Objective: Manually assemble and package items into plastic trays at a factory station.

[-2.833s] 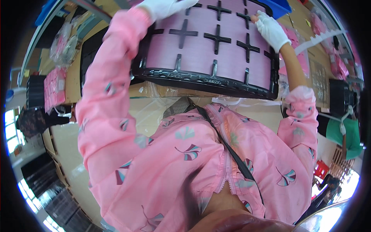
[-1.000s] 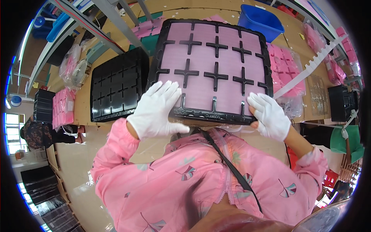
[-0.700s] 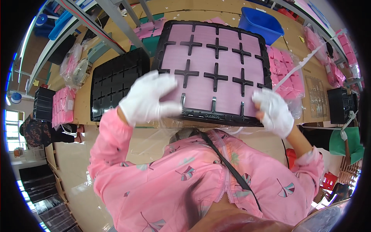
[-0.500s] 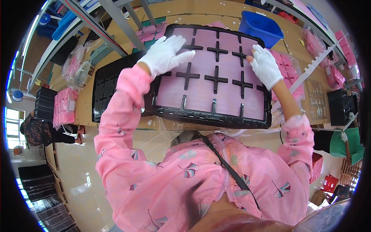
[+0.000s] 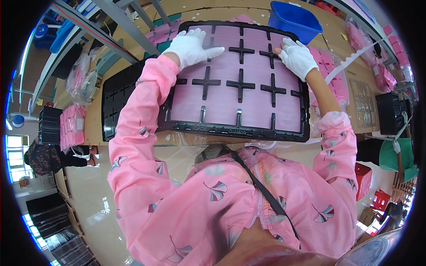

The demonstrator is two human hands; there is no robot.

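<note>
A black plastic tray [image 5: 206, 124] with several compartments lies in front of me, pink foam sheet [image 5: 224, 97] filling it between raised black crosses. On its far left part rests my left hand [image 5: 186, 48], in a white glove, with the fingers stretched and the thumb apart. My right hand [image 5: 298, 58], gloved with some fingertips bare, lies over the far right edge, fingers extended and slightly bent. Neither hand visibly grips anything. Partly under my left sleeve, a second black tray [image 5: 111, 95] sits to the left.
A blue bin [image 5: 295, 20] stands beyond the far right corner. Pink foam pieces [image 5: 328, 71] in clear plastic lie to the right. A grey metal frame [image 5: 117, 29] rises at the far left. Other people [image 5: 42, 155] are at both sides.
The view has shifted a little, so the tray sits slightly higher and farther left. My left hand has moved toward the tray's far left corner; my right hand stays by the far right edge.
</note>
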